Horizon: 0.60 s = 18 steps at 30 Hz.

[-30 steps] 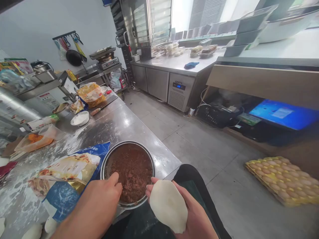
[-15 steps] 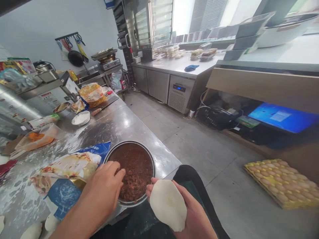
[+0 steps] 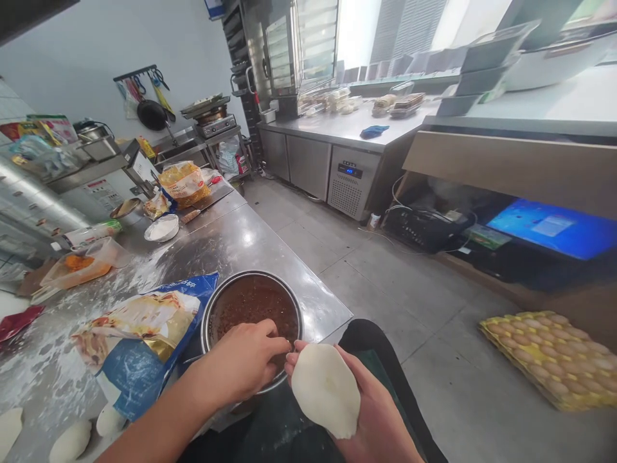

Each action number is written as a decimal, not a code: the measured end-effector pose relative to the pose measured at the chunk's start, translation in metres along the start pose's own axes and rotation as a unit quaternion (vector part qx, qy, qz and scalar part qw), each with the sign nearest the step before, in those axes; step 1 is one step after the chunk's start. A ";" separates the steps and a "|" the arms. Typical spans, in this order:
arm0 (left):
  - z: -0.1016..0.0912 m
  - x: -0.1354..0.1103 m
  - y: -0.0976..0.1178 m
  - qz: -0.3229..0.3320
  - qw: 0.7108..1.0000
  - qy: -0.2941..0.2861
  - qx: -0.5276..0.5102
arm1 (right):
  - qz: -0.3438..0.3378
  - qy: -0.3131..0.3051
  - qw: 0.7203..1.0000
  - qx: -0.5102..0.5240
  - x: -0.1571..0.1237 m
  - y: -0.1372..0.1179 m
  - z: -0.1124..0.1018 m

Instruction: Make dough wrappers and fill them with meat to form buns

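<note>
A flat, pale oval dough wrapper (image 3: 326,389) rests across the palm of my right hand (image 3: 373,402), with the thumb along one side and fingertips curled round the other. My left hand (image 3: 245,366) reaches over a round metal bowl (image 3: 204,321), beside the right fingertips. Crumbly dark brown filling (image 3: 255,305) covers the inside of the bowl. The left fingers are bent and drawn together; whatever is between them is hidden by the hand. Left of the bowl lies a blue and white printed bag (image 3: 144,328). Several dough balls (image 3: 71,441) sit by the left forearm.
The floury steel table (image 3: 231,241) carries a dish of white powder (image 3: 162,227), a tub with orange stuff (image 3: 96,267) and a yellow bag (image 3: 186,183). An egg tray (image 3: 549,360) is low at the right. Across the floor stands a steel counter (image 3: 308,132).
My left hand has moved right across the bowl, from its left rim to near the dough wrapper. The right hand still holds the wrapper in about the same place. The view has shifted slightly.
</note>
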<state>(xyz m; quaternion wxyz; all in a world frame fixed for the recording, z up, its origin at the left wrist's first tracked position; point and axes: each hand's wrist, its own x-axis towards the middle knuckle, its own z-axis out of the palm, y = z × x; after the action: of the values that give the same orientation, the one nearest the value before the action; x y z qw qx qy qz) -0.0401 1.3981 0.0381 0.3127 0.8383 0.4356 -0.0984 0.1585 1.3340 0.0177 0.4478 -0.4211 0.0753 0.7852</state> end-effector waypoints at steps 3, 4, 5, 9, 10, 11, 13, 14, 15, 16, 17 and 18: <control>0.000 0.003 -0.002 0.000 1.000 -0.007 0.019 | 0.005 0.012 1.000 0.002 0.000 -0.002 -0.001; 0.001 0.003 -0.003 -0.008 1.000 -0.006 0.020 | 0.009 0.012 1.000 0.005 0.000 -0.003 -0.001; 0.003 0.003 -0.004 -0.015 1.000 -0.003 0.018 | 0.013 0.009 1.000 0.010 0.000 -0.004 -0.002; 0.009 0.005 -0.004 -0.023 1.000 0.004 0.011 | 0.006 0.012 0.999 0.031 -0.001 -0.007 -0.004; 0.010 0.006 -0.004 -0.022 1.000 0.004 0.013 | -0.005 0.019 0.999 0.033 -0.002 -0.008 -0.003; 0.012 0.007 -0.004 -0.022 1.000 0.007 0.012 | -0.019 0.026 0.999 0.033 -0.002 -0.009 -0.003; 0.013 0.007 -0.006 -0.028 0.999 0.018 -0.013 | -0.048 0.040 0.998 0.029 -0.003 -0.012 0.000; 0.013 0.006 -0.008 -0.030 0.999 0.027 -0.037 | -0.060 0.050 0.997 0.024 -0.004 -0.014 0.002; 0.012 0.005 -0.011 -0.031 0.997 0.039 -0.063 | -0.071 0.058 0.996 0.013 -0.004 -0.016 0.005; 0.009 0.002 -0.014 -0.029 0.994 0.050 -0.088 | -0.082 0.064 0.995 0.000 -0.004 -0.018 0.008; 0.006 -0.001 -0.017 -0.025 0.992 0.062 -0.108 | -0.093 0.068 0.993 -0.013 -0.004 -0.020 0.012; 0.001 -0.005 -0.019 -0.020 0.990 0.072 -0.121 | -0.102 0.067 0.992 -0.020 -0.004 -0.021 0.016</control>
<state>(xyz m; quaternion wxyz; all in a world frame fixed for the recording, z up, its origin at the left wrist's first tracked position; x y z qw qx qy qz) -0.0582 1.4027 0.0309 0.3777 0.7903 0.4824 0.0096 0.1664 1.3520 0.0364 0.5110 -0.4872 0.0465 0.7067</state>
